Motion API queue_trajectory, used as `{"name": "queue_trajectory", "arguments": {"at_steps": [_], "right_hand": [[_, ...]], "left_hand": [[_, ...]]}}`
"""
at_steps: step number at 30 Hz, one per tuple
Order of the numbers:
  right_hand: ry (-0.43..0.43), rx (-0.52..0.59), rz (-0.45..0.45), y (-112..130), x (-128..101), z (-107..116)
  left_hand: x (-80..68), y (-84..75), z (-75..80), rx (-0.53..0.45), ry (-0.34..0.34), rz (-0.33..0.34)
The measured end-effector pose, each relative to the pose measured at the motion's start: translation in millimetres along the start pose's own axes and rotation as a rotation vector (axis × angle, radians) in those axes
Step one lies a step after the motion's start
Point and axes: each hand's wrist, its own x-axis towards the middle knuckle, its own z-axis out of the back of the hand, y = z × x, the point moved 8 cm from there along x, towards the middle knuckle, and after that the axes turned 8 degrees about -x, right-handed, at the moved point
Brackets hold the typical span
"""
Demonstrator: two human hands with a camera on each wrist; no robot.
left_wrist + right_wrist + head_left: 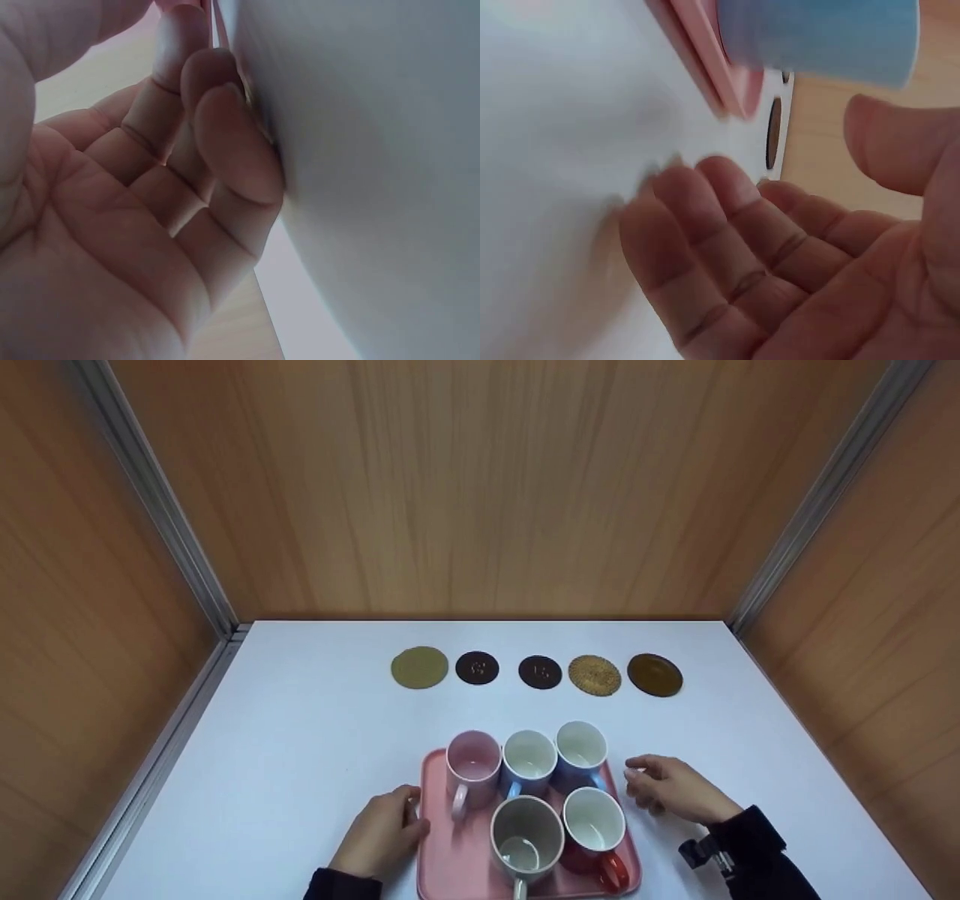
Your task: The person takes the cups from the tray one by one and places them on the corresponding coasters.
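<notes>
A pink tray (454,877) carries several mugs. A pink mug (474,761), a light-blue-handled mug (529,757) and a blue mug (581,750) stand along its far side. Nearer are a large grey mug (526,840) and a red mug (593,825). At the tray's left edge, my left hand (382,829) grips the rim with thumb and curled fingers; the left wrist view shows its fingertips (225,142) close to the tabletop. My right hand (679,789) is just right of the tray, apart from it, fingers relaxed and holding nothing.
Behind the tray lies a row of round coasters: an olive one (420,667), two dark ones (477,667), a woven tan one (595,675) and a brown one (655,675). Wood-look panels (480,495) enclose the white table (300,720) at the back and sides.
</notes>
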Motion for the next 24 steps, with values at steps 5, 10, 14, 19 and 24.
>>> {"name": "queue_trajectory", "arguments": {"at_steps": [5,10,14,19,24], "right_hand": [[0.029,0.075,0.006,-1,-4,-28],[-0.069,0.034,-0.048,-10,3,-36],[-0.094,0.008,-0.094,-16,7,-37],[-0.087,0.038,-0.085,-19,7,-36],[-0.071,0.060,-0.081,-21,9,-36]], "left_hand": [[0.5,-1.4,-0.2,-0.005,0.008,0.012],[0.0,-1.3,0.3,-0.020,0.011,0.008],[-2.5,-7.6,4.4,-0.075,0.016,-0.026],[-5.5,-34.4,12.3,-0.107,-0.050,-0.158],[-4.4,-52.1,3.6,-0.125,-0.071,-0.216]]}}
